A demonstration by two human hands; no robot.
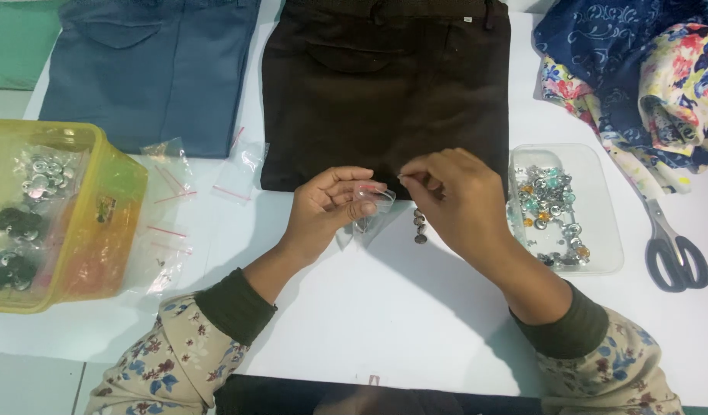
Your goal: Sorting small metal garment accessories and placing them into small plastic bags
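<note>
My left hand (323,207) holds a small clear zip bag (371,201) open between thumb and fingers. My right hand (454,198) is right beside it, its fingertips pinched together at the bag's mouth; what they pinch is too small to make out. A few small metal buttons (420,227) lie on the white table (384,307) just under my right hand. Both hands hover at the lower edge of folded dark brown trousers (384,92).
A clear tray of shiny buttons (557,211) sits to the right, grey scissors (669,246) beyond it, floral fabric (646,69) at top right. Folded blue trousers (146,69) lie top left, a yellow tub (58,215) with bagged buttons at left, several empty zip bags (169,200) beside it.
</note>
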